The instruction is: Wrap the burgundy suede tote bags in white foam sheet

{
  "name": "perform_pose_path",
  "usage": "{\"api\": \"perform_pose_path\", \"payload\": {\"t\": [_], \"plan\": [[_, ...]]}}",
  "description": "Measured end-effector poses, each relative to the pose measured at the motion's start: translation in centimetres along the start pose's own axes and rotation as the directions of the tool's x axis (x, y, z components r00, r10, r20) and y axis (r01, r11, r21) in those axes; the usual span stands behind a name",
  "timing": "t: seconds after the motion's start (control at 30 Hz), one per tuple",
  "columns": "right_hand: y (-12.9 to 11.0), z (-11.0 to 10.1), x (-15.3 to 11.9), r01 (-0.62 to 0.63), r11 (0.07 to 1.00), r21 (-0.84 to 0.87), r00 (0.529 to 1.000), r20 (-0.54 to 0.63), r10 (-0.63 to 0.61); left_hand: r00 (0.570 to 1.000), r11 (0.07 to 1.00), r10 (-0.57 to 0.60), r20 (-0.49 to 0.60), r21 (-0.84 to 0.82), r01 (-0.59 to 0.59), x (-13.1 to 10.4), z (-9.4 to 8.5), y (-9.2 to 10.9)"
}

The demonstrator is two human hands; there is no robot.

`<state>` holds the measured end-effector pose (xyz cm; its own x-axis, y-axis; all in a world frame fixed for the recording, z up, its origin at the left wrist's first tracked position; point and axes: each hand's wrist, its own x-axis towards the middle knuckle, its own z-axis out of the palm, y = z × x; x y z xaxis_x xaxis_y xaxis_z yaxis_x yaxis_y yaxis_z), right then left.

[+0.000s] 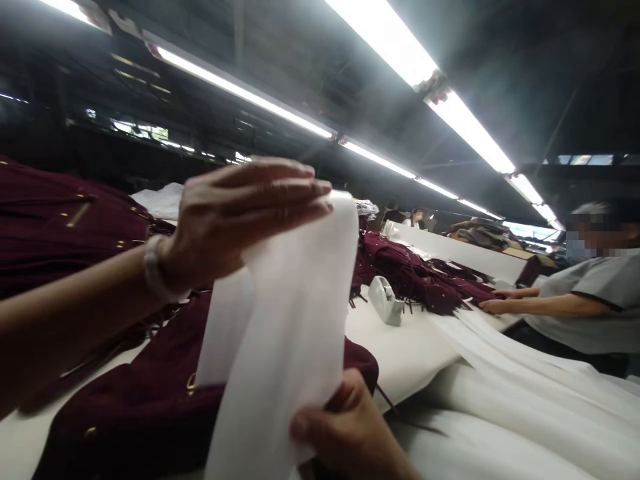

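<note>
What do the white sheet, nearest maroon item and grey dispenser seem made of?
White sheet: thin, matte paper or nonwoven; it bends smoothly at the top, though blur leaves this open.
Maroon item: probably matte cloth, from its dull, soft-looking surface; its gold-toned fitting glints like metal.
Grey dispenser: likely hard plastic, judging by its smooth, moulded-looking body.

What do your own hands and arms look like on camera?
The left hand has no glove; a pale, rounded band circles its wrist, and the visible forearm is sleeveless. The right hand is gloveless too; its forearm is mostly out of frame.
</note>
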<state>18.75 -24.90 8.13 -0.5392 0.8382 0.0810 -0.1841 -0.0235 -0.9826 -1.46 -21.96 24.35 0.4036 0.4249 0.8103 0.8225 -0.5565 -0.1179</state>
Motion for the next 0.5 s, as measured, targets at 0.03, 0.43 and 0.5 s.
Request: {"api": "perform_pose_path", "payload": {"t": [0.03, 0.43, 0.5], "plan": [[-1.3, -0.5, 0.8, 0.05, 0.998, -0.024, 0.998, -0.042, -0.051, 0.997, 0.991, 0.039, -0.067, 0.129, -0.03, 1.9, -0.3, -0.7], [2.7, -2.2, 5.2, 0.033, 0.934, -0.355, 0.98, -0.17, -0.099, 0.987, 0.956, -0.141, 0.08, 0.27, 0.115, 2.2, 11.3, -13.3], [4.4, -2.1, 4.9, 0.016, 0.828, -0.561, 0.958, -0.227, -0.173, 0.959, 0.96, -0.163, 0.233, 0.261, 0.1, -1.4, 15.1, -14.8]]}}
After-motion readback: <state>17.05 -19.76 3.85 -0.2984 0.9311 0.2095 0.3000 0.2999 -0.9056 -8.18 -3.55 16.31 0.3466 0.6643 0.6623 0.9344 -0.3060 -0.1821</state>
